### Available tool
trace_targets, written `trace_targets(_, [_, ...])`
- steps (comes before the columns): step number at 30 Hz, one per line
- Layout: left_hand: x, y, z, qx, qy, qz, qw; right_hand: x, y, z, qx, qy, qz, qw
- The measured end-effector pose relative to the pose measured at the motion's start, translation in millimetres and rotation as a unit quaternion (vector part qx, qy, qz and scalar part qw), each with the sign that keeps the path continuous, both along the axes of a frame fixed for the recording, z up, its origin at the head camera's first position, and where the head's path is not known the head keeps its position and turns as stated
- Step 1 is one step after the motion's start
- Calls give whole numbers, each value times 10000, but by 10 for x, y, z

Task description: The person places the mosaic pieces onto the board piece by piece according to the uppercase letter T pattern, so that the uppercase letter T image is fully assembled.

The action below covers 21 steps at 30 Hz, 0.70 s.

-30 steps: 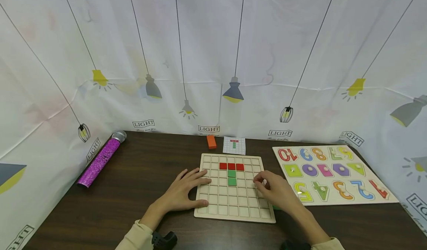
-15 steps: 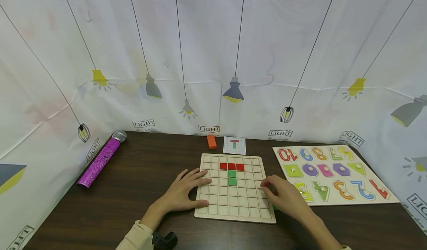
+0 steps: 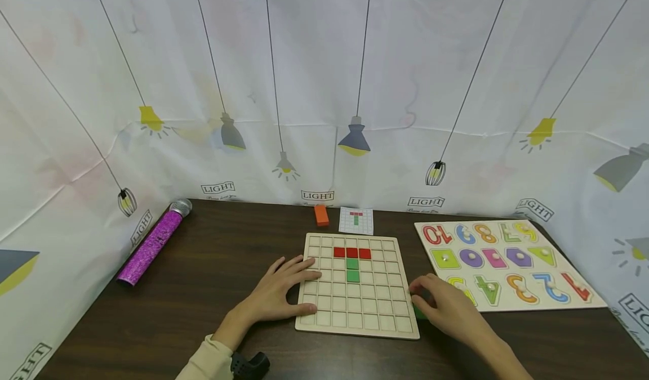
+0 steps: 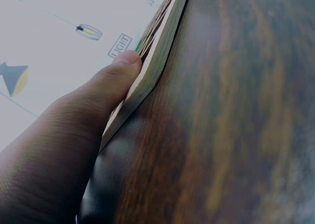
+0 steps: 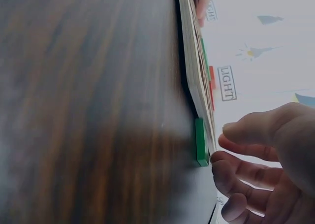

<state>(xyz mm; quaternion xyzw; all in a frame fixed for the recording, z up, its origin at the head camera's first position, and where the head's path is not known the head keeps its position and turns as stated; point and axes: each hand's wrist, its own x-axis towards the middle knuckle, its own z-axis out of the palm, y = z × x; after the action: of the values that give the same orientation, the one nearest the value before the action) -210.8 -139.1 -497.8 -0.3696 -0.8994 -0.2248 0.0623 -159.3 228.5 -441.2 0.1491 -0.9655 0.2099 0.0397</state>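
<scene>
A square wooden grid board [image 3: 329, 307] lies on the dark table. Red tiles [image 3: 352, 253] make a short row on it, and two green tiles [image 3: 352, 270] run below their middle. My left hand [image 3: 276, 290] rests spread on the board's left edge; in the left wrist view its thumb [image 4: 113, 79] lies on the rim. At the right edge hovers my right hand [image 3: 446, 307], fingers loosely bent, nothing seen between them. Just beside that edge is a loose green block [image 5: 201, 143], partly hidden by the hand in the head view.
Behind the board lie an orange block [image 3: 321, 215] and a card [image 3: 356, 221] printed with a red and green T. A number and shape puzzle board [image 3: 431, 231] is at right, close to my right hand. A purple glitter microphone [image 3: 152, 247] lies at far left.
My right hand has drawn back rightward and slightly nearer, from over the board to its right edge by the green block. The left hand and the tiles have stayed put.
</scene>
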Motion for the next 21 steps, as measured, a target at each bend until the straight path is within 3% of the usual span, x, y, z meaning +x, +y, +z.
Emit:
trace_targets(5, [-6, -2, -10, -3, 28, -1, 10000, 65, 42, 5, -12, -146, 112, 9998])
trace_targets(17, [-7, 2, -4, 27, 36, -19, 10000, 143, 97, -7, 276, -45, 540, 9981])
trace_targets(21, [2, -3, 2, 29, 7, -9, 10000, 136, 103, -2, 222, -63, 453, 9987])
